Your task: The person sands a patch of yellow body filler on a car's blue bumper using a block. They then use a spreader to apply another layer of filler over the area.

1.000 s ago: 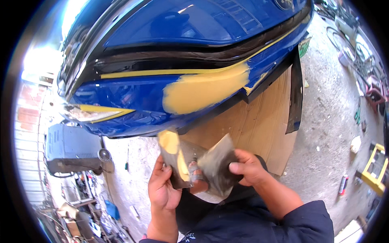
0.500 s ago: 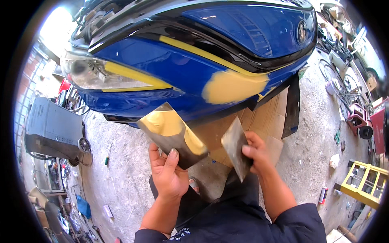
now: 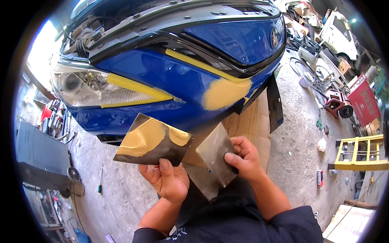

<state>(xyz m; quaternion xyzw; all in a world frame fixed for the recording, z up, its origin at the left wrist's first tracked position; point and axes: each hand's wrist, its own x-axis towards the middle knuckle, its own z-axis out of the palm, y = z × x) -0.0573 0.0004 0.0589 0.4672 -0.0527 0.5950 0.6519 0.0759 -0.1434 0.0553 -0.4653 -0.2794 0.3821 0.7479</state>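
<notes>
My left hand pinches the lower edge of a flat metal putty plate, its thumb on top. Soft yellow putty lies in a thick mound across its upper face, with a second smear near the right corner. In my right hand is a second thin, flat metal spreader, held tilted and just apart from the plate. Both are in front of a blue car bumper. A rounded yellow putty patch covers part of the bumper's lower right.
Yellow tape borders the dark grille and the headlight. Cardboard lies under the bumper. At the left stands a grey wheeled machine; a screwdriver is on the floor. A yellow ladder and a spray can are at the right.
The putty plate has swung flatter and a little left and down. The spreader has turned its face upward and moved left toward the plate. The whole view has shifted.
</notes>
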